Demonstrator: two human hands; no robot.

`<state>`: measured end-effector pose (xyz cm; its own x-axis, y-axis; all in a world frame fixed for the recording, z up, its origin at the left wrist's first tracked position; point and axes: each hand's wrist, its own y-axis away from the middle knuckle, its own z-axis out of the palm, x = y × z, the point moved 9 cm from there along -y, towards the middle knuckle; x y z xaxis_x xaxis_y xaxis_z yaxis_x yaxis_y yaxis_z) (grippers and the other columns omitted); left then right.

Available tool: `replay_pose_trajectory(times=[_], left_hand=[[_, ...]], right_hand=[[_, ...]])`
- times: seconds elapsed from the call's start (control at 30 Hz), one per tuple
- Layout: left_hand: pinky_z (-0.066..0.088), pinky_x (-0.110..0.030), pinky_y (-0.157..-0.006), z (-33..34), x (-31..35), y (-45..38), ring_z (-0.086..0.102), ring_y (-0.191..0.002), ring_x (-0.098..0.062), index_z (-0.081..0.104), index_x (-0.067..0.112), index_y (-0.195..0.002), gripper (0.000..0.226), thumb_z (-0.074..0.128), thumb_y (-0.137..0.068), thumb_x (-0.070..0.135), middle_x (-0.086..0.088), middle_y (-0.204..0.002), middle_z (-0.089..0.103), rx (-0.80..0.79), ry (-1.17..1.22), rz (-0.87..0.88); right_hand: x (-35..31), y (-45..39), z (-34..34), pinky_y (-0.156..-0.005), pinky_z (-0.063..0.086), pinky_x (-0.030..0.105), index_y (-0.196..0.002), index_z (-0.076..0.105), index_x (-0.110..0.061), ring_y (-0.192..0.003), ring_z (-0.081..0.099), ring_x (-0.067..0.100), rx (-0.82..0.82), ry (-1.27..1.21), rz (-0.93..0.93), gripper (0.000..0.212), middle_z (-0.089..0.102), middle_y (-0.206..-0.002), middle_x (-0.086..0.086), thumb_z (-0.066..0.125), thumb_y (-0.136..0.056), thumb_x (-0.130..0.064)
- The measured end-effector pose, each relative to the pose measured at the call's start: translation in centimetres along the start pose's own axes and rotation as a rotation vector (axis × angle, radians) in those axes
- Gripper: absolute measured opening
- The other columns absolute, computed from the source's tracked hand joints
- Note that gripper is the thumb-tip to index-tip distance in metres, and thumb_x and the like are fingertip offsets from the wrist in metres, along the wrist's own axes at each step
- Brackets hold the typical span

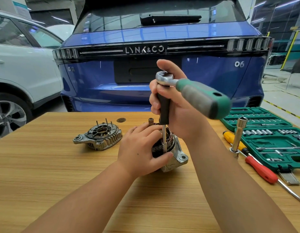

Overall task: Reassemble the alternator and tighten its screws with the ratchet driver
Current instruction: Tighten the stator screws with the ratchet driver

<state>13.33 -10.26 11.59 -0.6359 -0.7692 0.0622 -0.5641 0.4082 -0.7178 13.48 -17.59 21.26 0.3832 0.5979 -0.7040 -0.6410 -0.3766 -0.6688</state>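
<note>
While the left hand (pixel 142 147) grips the alternator body (pixel 172 152) on the bench (pixel 45 174), the right hand (pixel 171 101) grips the ratchet driver (pixel 164 108) on a screw. The rear cover (pixel 99 137) lies apart, unfitted; reassembly looks roughly midway.

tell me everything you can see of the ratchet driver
The ratchet driver has a chrome ratchet head, worn and dark on top, and a thick green and grey handle, blurred, jutting toward the camera's right. Below the head a black grip stands upright, ending in a slim metal shaft with a socket tip that reaches down into the alternator body. The right hand grips the black part just under the head.
</note>
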Motion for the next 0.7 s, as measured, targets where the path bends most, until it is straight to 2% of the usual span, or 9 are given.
replay_pose_trajectory(times=[0.07, 0.13, 0.23, 0.33, 0.43, 0.5, 0.53, 0.6, 0.7], left_hand=[[0.049, -0.04, -0.089, -0.1, 0.0, 0.0, 0.06, -0.117, -0.016, 0.072, 0.023, -0.102, 0.047, 0.061, -0.081, 0.063, 0.014, -0.12, 0.069, 0.007, 0.004, 0.001], [0.05, -0.041, -0.087, 0.1, -0.1, 0.0, 0.061, -0.114, -0.017, 0.071, 0.023, -0.1, 0.045, 0.061, -0.081, 0.063, 0.013, -0.117, 0.069, 0.004, 0.005, -0.002], [0.051, -0.043, -0.088, 0.2, -0.1, 0.0, 0.061, -0.114, -0.018, 0.071, 0.023, -0.1, 0.046, 0.062, -0.08, 0.063, 0.012, -0.116, 0.069, 0.005, -0.002, -0.007], [0.051, -0.038, -0.085, -0.2, 0.2, 0.0, 0.059, -0.113, -0.016, 0.072, 0.023, -0.1, 0.046, 0.061, -0.08, 0.063, 0.011, -0.114, 0.07, 0.053, -0.017, 0.009], [0.052, -0.045, -0.091, 0.1, 0.0, 0.0, 0.059, -0.122, -0.021, 0.071, 0.025, -0.099, 0.045, 0.061, -0.08, 0.064, 0.01, -0.123, 0.069, 0.021, -0.007, -0.013], [0.051, -0.051, -0.095, 0.3, -0.2, 0.0, 0.059, -0.126, -0.027, 0.072, 0.025, -0.101, 0.048, 0.059, -0.08, 0.065, 0.009, -0.127, 0.069, -0.002, -0.007, -0.027], [0.051, -0.051, -0.096, 0.3, -0.2, 0.1, 0.059, -0.126, -0.027, 0.072, 0.024, -0.101, 0.048, 0.059, -0.08, 0.065, 0.008, -0.127, 0.069, 0.001, -0.009, -0.025], [0.051, -0.051, -0.095, 0.2, -0.1, 0.0, 0.06, -0.125, -0.028, 0.072, 0.023, -0.099, 0.048, 0.059, -0.079, 0.064, 0.008, -0.127, 0.069, 0.004, -0.002, -0.02], [0.051, -0.05, -0.092, 0.3, -0.4, 0.0, 0.06, -0.124, -0.026, 0.071, 0.024, -0.098, 0.045, 0.06, -0.08, 0.064, 0.01, -0.127, 0.068, -0.006, 0.013, -0.015]], right_hand=[[0.1, -0.1, 0.2, -0.058, 0.038, 0.032, -0.123, 0.061, -0.021, -0.064, 0.048, 0.02, -0.031, -0.116, 0.04, 0.039, 0.056, -0.087, 0.01, 0.072, -0.086, -0.027], [0.3, -0.3, 0.3, -0.058, 0.038, 0.032, -0.124, 0.061, -0.019, -0.063, 0.049, 0.02, -0.064, -0.17, 0.08, 0.059, 0.056, -0.086, 0.011, 0.076, -0.075, -0.049], [0.5, -0.4, 0.3, -0.059, 0.04, 0.03, -0.127, 0.056, -0.019, -0.063, 0.051, 0.017, -0.072, -0.142, 0.101, 0.073, 0.058, -0.085, 0.006, 0.079, -0.07, -0.059], [0.9, -0.4, -0.5, -0.057, 0.044, 0.026, -0.126, 0.058, -0.017, -0.061, 0.052, 0.016, 0.036, -0.148, 0.124, 0.071, 0.056, -0.085, 0.007, 0.087, -0.069, -0.048], [0.3, -0.2, -2.7, -0.053, 0.038, 0.024, -0.1, 0.068, -0.018, -0.054, 0.044, 0.012, 0.296, 0.065, 0.071, 0.02, 0.051, -0.073, 0.0, 0.074, -0.088, -0.032], [-0.3, 0.2, -4.2, -0.052, 0.034, 0.027, -0.085, 0.066, -0.017, -0.049, 0.039, 0.011, 0.451, 0.199, 0.072, 0.013, 0.046, -0.063, -0.004, 0.07, -0.094, -0.027], [-0.2, 0.3, -4.5, -0.053, 0.034, 0.028, -0.087, 0.064, -0.015, -0.048, 0.039, 0.01, 0.463, 0.192, 0.1, 0.013, 0.046, -0.062, -0.005, 0.068, -0.096, -0.024], [0.2, 0.1, -3.6, -0.057, 0.032, 0.028, -0.106, 0.062, -0.014, -0.052, 0.042, 0.009, 0.343, 0.031, 0.143, 0.009, 0.048, -0.066, -0.004, 0.062, -0.098, -0.018], [-0.5, 0.1, -1.6, -0.057, 0.034, 0.027, -0.122, 0.061, -0.023, -0.058, 0.046, 0.012, 0.154, -0.023, 0.058, 0.03, 0.046, -0.072, 0.002, 0.056, -0.097, -0.009]])
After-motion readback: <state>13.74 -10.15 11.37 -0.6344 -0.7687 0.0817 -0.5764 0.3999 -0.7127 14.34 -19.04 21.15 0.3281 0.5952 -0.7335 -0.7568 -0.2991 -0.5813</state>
